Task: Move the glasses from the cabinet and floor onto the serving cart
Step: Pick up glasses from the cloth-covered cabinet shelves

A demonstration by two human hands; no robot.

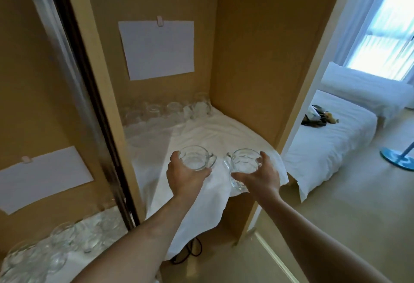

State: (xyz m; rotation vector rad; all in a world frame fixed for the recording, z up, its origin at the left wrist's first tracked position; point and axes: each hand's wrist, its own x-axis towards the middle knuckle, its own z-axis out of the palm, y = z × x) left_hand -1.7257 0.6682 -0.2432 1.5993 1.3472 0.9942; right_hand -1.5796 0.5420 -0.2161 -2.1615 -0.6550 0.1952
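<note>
Gripping one glass mug (197, 158) per hand (arms outstretched, fwd).

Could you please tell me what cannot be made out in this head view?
- Serving cart: outside the frame.
- Clear glasses at the shelf's back: blurred, count unclear.
- Clear handled glass mug in the right hand: base hidden by the fingers.
- White paper sheet: any writing too faint.

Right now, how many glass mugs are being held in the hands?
2. The left hand grips one glass mug; the right hand grips the other mug. More glasses crowd the cabinet's back, too blurred to count.
</note>
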